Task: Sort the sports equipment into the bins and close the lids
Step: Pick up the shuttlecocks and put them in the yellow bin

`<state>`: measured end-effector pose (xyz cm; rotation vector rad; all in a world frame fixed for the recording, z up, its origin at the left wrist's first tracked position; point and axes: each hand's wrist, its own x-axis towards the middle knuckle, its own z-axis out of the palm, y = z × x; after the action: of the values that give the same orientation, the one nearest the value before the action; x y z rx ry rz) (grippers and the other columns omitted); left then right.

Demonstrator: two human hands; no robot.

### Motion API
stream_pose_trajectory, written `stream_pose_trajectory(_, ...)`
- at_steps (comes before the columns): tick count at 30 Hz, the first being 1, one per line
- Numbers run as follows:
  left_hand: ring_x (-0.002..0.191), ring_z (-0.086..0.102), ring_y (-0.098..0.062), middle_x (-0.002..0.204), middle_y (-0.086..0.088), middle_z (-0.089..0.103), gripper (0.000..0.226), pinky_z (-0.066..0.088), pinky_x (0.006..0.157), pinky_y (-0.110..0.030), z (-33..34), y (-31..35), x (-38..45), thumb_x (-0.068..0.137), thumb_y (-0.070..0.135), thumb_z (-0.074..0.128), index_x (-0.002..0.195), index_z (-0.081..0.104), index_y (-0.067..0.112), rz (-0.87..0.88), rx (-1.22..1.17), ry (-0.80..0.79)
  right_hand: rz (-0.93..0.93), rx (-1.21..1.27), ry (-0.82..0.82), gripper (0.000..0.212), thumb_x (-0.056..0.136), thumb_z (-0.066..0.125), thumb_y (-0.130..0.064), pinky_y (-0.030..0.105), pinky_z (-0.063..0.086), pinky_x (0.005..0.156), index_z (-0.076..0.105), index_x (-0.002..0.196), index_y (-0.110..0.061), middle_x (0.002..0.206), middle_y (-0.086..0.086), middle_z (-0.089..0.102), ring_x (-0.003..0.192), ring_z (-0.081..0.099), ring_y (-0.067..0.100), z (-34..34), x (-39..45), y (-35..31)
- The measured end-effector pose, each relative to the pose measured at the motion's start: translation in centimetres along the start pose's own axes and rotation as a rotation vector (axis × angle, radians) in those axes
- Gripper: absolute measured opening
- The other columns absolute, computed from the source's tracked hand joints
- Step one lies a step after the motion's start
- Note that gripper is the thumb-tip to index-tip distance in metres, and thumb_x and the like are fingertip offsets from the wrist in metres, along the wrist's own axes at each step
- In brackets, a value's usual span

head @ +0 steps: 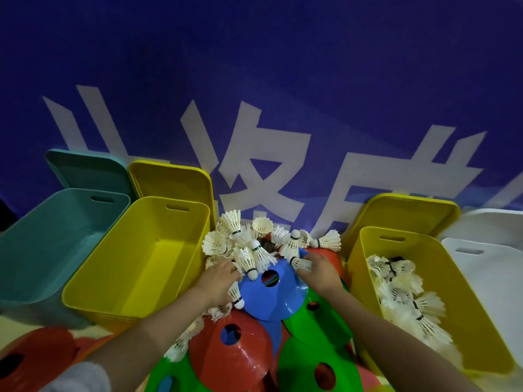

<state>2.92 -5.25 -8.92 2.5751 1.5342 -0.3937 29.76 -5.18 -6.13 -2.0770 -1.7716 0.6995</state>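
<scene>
my left hand (219,281): in the shuttlecock pile (249,247), fingers curled among the feathers; whether they grip one, i cannot tell.
my right hand (318,268): fingers curled round one shuttlecock (300,263), at the far edge of the blue cone (273,295).
red cone (230,350) and green cones (314,360): heaped near me, under the blue one.
teal bin (56,244): far left, open, teal lid (87,169) propped behind.
left yellow bin (135,261): open, beside the teal bin.
right yellow bin (464,301): holds shuttlecocks.
white bin (492,273): far right.
</scene>
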Motion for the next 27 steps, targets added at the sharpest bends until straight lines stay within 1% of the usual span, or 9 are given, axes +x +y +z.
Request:
stream_pose_trajectory(3, 0.147, 0.009, -0.022, 0.146, -0.002, 0.034, 0.043, 0.031, 0.111, -0.036, -0.1, 0.4, 0.1, 0.081, 0.031, 0.067, 0.119, 0.050, 0.018, 0.062, 0.062, 0.023, -0.005, 0.038, 0.017, 0.045, 0.083, 0.065, -0.033, 0.027, 0.046, 0.074, 0.058, 0.124, -0.015, 0.114, 0.005, 0.062, 0.089, 0.057, 0.015, -0.7, -1.8, 1.2)
stream_pose_trajectory(5, 0.143, 0.019, -0.019, 0.140, -0.001, 0.039, 0.033, 0.035, 0.106, -0.032, -0.1, 0.8, 0.0, 0.083, 0.028, 0.065, 0.111, 0.051, 0.018, 0.055, 0.061, 0.027, 0.010, 0.063, 0.032, 0.050, 0.083, 0.065, -0.038, 0.028, 0.046, 0.081, 0.055, 0.127, -0.017, 0.118, 0.005, 0.058, 0.096, 0.057, 0.017, -1.0, -2.8, 2.4)
stream_pose_trajectory(7, 0.123, 0.043, -0.017, 0.129, -0.001, 0.048, 0.032, 0.046, 0.091, -0.031, -0.1, 1.1, -0.3, 0.085, 0.026, 0.062, 0.113, 0.049, 0.020, 0.001, 0.021, 0.011, 0.023, 0.095, 0.043, 0.053, 0.083, 0.066, -0.039, 0.028, 0.044, 0.086, 0.054, 0.129, -0.017, 0.121, 0.007, 0.055, 0.103, 0.056, 0.020, -1.4, -3.8, 3.5)
stream_pose_trajectory(8, 0.115, 0.047, -0.017, 0.126, 0.000, 0.051, 0.036, 0.048, 0.087, -0.033, 0.0, 1.2, -0.5, 0.086, 0.027, 0.062, 0.119, 0.047, 0.022, -0.011, 0.005, -0.004, 0.025, 0.110, 0.049, 0.053, 0.083, 0.066, -0.038, 0.028, 0.044, 0.086, 0.053, 0.130, -0.017, 0.121, 0.008, 0.055, 0.104, 0.056, 0.021, -1.6, -4.2, 4.1)
stream_pose_trajectory(11, 0.123, 0.041, -0.019, 0.130, 0.001, 0.047, 0.054, 0.044, 0.091, -0.032, 0.2, 1.4, -0.5, 0.087, 0.035, 0.061, 0.136, 0.042, 0.026, 0.043, 0.050, -0.041, 0.027, 0.190, 0.069, 0.051, 0.082, 0.067, -0.038, 0.027, 0.045, 0.077, 0.054, 0.128, -0.019, 0.113, 0.006, 0.057, 0.093, 0.057, 0.017, -2.4, -5.3, 5.4)
stream_pose_trajectory(15, 0.121, 0.041, -0.018, 0.118, 0.002, 0.055, 0.040, 0.042, 0.087, -0.034, -0.5, 2.1, 0.0, 0.085, 0.036, 0.059, 0.124, 0.055, 0.028, 0.020, 0.128, -0.037, -0.010, 0.319, 0.085, 0.052, 0.075, 0.071, -0.045, 0.038, 0.055, 0.078, 0.059, 0.121, -0.024, 0.104, 0.000, 0.064, 0.086, 0.064, 0.015, -3.6, -6.4, 7.2)
stream_pose_trajectory(18, 0.118, 0.043, -0.018, 0.116, 0.003, 0.057, 0.038, 0.039, 0.087, -0.033, -1.0, 2.6, 0.1, 0.084, 0.037, 0.058, 0.121, 0.058, 0.028, -0.002, 0.155, -0.021, -0.026, 0.382, 0.102, 0.038, 0.081, 0.072, -0.033, 0.033, 0.055, 0.078, 0.062, 0.116, -0.022, 0.097, -0.006, 0.064, 0.084, 0.063, 0.010, -4.8, -7.3, 8.2)
stream_pose_trajectory(23, 0.110, 0.050, -0.021, 0.123, -0.002, 0.048, 0.041, 0.045, 0.084, -0.031, 0.2, 2.6, -0.7, 0.083, 0.037, 0.064, 0.123, 0.055, 0.028, -0.107, -0.025, -0.090, -0.086, 0.423, 0.060, 0.037, 0.082, 0.072, -0.029, 0.025, 0.052, 0.078, 0.063, 0.116, -0.020, 0.103, -0.003, 0.063, 0.087, 0.062, 0.008, -5.7, -7.7, 9.3)
stream_pose_trajectory(27, 0.107, 0.053, -0.023, 0.119, -0.007, 0.052, 0.038, 0.045, 0.085, -0.030, 1.3, 2.7, -2.0, 0.083, 0.027, 0.067, 0.120, 0.058, 0.026, -0.288, -0.312, 0.019, -0.129, 0.408, 0.036, 0.039, 0.082, 0.072, -0.031, 0.019, 0.048, 0.076, 0.062, 0.118, -0.022, 0.109, -0.001, 0.062, 0.091, 0.059, 0.009, -5.2, -7.4, 9.4)
